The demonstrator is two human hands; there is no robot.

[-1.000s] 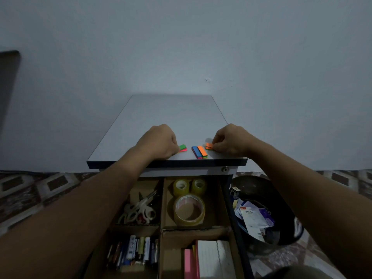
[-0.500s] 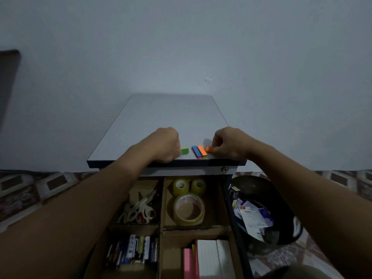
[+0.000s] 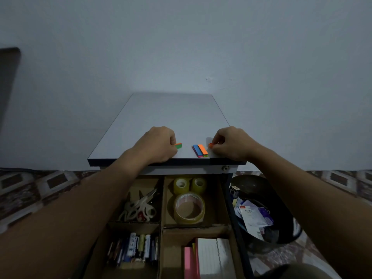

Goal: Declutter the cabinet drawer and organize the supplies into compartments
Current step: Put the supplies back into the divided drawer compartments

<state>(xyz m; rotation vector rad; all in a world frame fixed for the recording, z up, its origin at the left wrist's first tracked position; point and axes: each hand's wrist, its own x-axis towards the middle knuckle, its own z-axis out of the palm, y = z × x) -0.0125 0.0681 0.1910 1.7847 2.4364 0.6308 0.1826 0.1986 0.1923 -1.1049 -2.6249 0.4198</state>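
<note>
Cabinet drawer (image 3: 193, 228): pulled out under the front edge of the cabinet top (image 3: 171, 117), split by cardboard dividers. Dark waste bin (image 3: 281, 190) with paper scraps, below the top's right corner.

My left hand (image 3: 159, 143): resting on the top near its front edge, fingers curled, pinching a small green-and-orange flag pad (image 3: 178, 145). My right hand (image 3: 231, 142): at the top's front right corner, thumb and fingertip pinched on a tiny orange flag (image 3: 210, 145).

Compartments nearest the top: scissors (image 3: 141, 208) on the left; on the right a wide tape roll (image 3: 189, 208) with two small tape rolls (image 3: 181, 185) behind it. Farther from the top: pens and batteries (image 3: 136, 250) on the left, notepads (image 3: 213, 258) on the right.

Stack of coloured sticky flags (image 3: 199, 150): flat on the top at its front edge, between my hands, touching neither.
</note>
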